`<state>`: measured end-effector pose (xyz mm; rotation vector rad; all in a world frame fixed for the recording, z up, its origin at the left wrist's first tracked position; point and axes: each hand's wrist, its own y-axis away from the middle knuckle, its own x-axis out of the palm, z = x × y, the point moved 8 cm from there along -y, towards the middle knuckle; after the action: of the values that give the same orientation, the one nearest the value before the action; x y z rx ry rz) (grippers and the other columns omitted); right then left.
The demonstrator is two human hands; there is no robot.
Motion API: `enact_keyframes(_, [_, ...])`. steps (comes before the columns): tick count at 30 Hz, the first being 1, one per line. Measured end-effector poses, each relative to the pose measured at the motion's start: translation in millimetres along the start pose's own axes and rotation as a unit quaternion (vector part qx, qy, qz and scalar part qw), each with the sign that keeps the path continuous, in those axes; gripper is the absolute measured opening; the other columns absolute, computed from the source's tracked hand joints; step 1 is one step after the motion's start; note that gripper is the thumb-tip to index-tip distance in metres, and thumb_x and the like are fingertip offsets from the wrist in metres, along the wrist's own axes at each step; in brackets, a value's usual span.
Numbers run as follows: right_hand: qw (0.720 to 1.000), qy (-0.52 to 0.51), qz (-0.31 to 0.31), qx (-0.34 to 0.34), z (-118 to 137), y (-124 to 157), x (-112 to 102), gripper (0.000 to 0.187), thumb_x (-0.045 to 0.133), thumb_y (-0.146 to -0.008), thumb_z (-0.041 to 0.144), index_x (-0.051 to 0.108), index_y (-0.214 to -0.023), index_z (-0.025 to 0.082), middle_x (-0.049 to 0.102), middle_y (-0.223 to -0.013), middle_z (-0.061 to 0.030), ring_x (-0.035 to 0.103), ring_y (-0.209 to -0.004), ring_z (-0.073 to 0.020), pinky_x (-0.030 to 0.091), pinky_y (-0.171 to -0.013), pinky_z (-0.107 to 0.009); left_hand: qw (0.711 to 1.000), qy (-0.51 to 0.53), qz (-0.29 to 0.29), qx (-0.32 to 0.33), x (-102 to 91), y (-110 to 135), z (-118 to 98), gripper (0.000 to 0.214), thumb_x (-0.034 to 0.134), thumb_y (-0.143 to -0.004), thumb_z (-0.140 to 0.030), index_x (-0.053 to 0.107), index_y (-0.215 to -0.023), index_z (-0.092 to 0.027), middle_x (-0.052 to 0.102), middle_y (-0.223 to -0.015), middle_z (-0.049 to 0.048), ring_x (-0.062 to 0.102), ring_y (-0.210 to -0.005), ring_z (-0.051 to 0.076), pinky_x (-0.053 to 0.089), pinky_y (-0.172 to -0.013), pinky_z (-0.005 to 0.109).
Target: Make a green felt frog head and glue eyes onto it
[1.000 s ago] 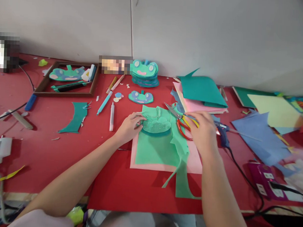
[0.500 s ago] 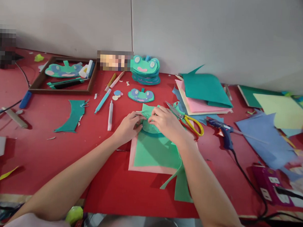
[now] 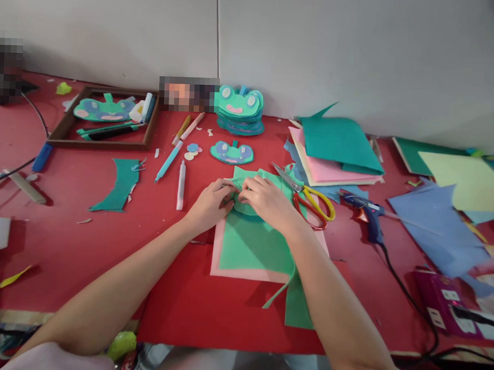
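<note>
Both hands meet over a light green felt cutout (image 3: 246,207) with a curved lower edge. The fingers of my left hand (image 3: 214,203) are pinched at its left side, and those of my right hand (image 3: 262,199) are bent closed on its top. Much of the cutout lies hidden under the fingers. Beneath it is a light green felt sheet (image 3: 255,250) on a pink sheet (image 3: 216,259). Scissors (image 3: 307,195) with one yellow and one red handle lie just right of my right hand. A narrow green strip (image 3: 281,291) hangs off near my right forearm.
Behind the hands are a frog-face piece (image 3: 232,152) and a stack of frog faces (image 3: 239,112). Markers (image 3: 181,185) lie left, near a brown tray (image 3: 98,145). Folded felt (image 3: 341,145), a glue gun (image 3: 369,213) with a cord and a purple power strip (image 3: 439,299) are right.
My right hand has shifted slightly left and its fingers are closer to my left hand's. More of the scissors' red handle shows. The view has tilted a little.
</note>
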<state>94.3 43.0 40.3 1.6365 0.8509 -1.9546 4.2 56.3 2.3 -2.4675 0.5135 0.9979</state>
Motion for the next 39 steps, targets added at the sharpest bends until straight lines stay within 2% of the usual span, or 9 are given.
enact_keyframes(9, [1.0, -0.02, -0.015, 0.004, -2, 1, 0, 0.015, 0.044, -0.088, 0.016, 0.058, -0.082, 0.016, 0.053, -0.087, -0.0048, 0.044, -0.088, -0.0176, 0.035, -0.077, -0.031, 1.0, 0.004, -0.005, 0.001, -1.4, 0, -2, 0.026, 0.05, -0.074, -0.007, 0.059, -0.098, -0.016, 0.052, -0.106, 0.0076, 0.052, -0.076, 0.014, 0.048, -0.075, 0.032])
enact_keyframes(30, [0.995, -0.078, -0.044, 0.035, -16, 7, -14, 0.01, 0.052, -0.085, 0.021, 0.061, -0.084, 0.017, 0.053, -0.087, -0.0047, 0.046, -0.087, -0.0175, 0.037, -0.079, -0.031, 1.0, 0.006, -0.017, 0.012, -2.1, 1, -1, 0.03, 0.052, -0.075, -0.008, 0.059, -0.101, -0.019, 0.052, -0.107, 0.0065, 0.052, -0.077, 0.013, 0.047, -0.079, 0.033])
enact_keyframes(39, [0.997, -0.075, -0.008, 0.02, -6, 5, -5, 0.01, 0.05, -0.086, 0.018, 0.06, -0.09, 0.017, 0.053, -0.09, -0.0042, 0.045, -0.091, -0.0172, 0.037, -0.079, -0.032, 1.0, 0.002, -0.006, 0.005, -1.9, -1, -3, 0.028, 0.05, -0.074, -0.007, 0.059, -0.099, -0.017, 0.053, -0.105, 0.0067, 0.052, -0.078, 0.014, 0.047, -0.077, 0.033])
